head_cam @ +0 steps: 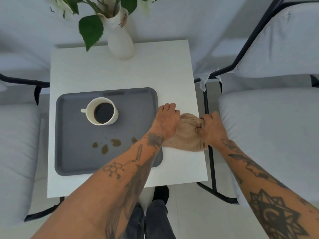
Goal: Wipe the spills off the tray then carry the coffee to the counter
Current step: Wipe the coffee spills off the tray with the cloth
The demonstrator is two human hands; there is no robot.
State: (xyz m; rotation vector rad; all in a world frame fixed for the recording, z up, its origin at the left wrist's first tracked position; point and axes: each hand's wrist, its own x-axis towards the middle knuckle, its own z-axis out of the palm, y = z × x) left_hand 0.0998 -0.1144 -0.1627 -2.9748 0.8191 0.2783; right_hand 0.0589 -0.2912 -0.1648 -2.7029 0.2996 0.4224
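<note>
The right hand (211, 127) is closed around one bunched end of a beige cloth (185, 135), thumb and fingers pinching the fabric. The left hand (166, 120) presses the cloth's other end, fingers curled over it — its forearm reaches across the near right corner of a grey tray (72, 163). The cloth lies on the white table (120, 73), just right of the tray. On the tray stands a white cup of black coffee (101, 111), handle pointing left, and nearer the viewer several brown spills (105, 149) dot the tray floor. A white vase (120, 40) with green leaves stands at the table's far edge. Pale cushioned chairs (269, 135) with black frames flank the table on both sides.
</note>
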